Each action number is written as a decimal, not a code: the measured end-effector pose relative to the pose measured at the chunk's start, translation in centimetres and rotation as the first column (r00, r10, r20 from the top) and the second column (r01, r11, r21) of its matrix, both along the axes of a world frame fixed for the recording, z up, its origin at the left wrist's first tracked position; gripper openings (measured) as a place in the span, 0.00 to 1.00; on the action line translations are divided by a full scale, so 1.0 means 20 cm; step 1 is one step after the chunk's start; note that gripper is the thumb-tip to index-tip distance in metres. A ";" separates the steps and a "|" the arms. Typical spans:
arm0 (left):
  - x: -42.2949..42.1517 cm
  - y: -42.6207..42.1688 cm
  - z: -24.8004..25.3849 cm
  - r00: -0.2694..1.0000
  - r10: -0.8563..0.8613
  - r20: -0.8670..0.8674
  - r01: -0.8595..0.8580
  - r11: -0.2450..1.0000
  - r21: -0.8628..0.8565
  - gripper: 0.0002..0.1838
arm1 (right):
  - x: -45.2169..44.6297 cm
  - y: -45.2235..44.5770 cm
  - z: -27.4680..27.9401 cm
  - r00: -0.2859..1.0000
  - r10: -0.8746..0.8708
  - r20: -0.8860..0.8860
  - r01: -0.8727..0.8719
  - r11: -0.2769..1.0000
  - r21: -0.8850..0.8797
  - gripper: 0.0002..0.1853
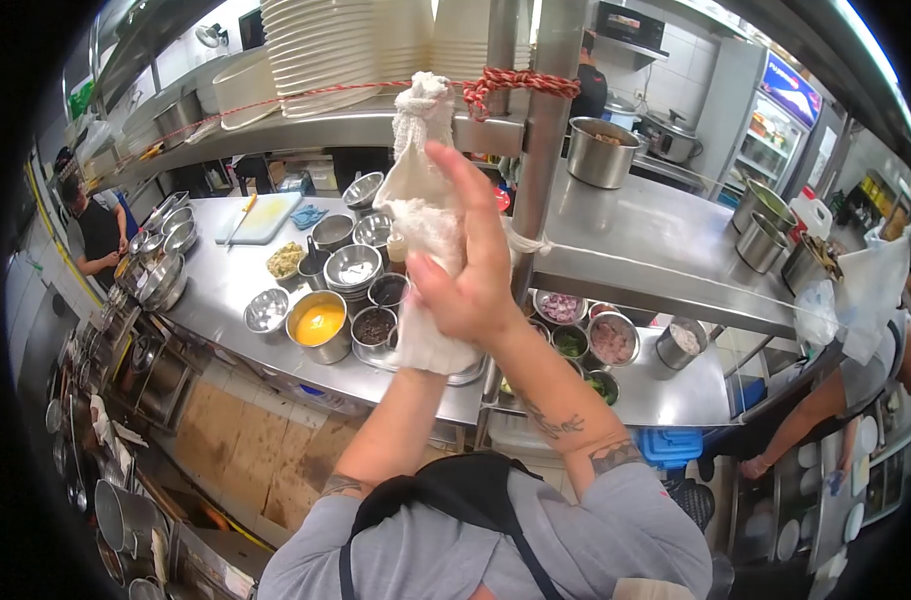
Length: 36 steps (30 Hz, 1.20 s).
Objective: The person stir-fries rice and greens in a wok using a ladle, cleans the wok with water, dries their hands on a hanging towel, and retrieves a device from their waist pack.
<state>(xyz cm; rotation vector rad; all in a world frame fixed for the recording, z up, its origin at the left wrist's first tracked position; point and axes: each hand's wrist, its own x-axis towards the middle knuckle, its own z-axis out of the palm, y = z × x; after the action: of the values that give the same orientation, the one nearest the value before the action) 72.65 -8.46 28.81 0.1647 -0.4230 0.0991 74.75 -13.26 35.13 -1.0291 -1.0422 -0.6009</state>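
A white cloth towel [421,215] hangs in front of me from a red and white cord [511,92], knotted at its top. My right hand [473,285] lies against the towel's right side, its fingers stretched upward and its thumb apart. The towel's lower part covers my left hand; only the left wrist [422,383] and forearm show below it. What the left fingers do is hidden. Behind the towel, on the steel counter, stand a pot of yellow liquid [318,322] and a bowl of dark bits [376,330].
A steel post [542,170] and shelf [306,135] with stacked white containers [321,55] stand close ahead. A cutting board with a knife [261,218] lies on the left counter. Bowls of chopped food [613,338] sit right. Co-workers [101,235] are left, right and behind.
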 end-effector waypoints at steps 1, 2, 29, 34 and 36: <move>0.04 0.04 -0.01 0.996 -0.079 0.051 0.076 0.995 0.058 0.24 | -0.05 0.02 0.03 0.940 0.336 -0.068 -0.324 0.935 0.142 0.43; 0.07 0.08 -0.02 0.987 -0.130 0.091 0.119 0.986 0.120 0.25 | -0.14 0.02 0.08 0.680 0.726 -0.105 -0.655 0.665 0.358 0.47; -0.04 0.24 0.12 0.855 0.264 0.447 -0.496 0.667 0.556 0.37 | -0.04 -0.05 -0.27 0.455 0.754 -0.474 -0.661 0.643 0.386 0.34; 0.05 0.17 0.13 0.985 -0.096 0.146 0.070 0.982 0.173 0.34 | 0.06 -0.04 -0.29 0.581 0.480 -0.657 -0.564 0.820 0.101 0.26; 0.25 0.19 -0.08 0.877 0.458 0.144 -0.459 0.710 0.535 0.29 | 0.07 0.01 -0.24 0.639 0.246 -0.729 -0.294 0.954 0.064 0.24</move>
<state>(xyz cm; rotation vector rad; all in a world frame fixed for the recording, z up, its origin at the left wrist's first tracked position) 77.65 -4.63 27.25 0.8571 -0.3945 0.4740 76.14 -13.09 30.36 -1.0060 -0.4667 0.1242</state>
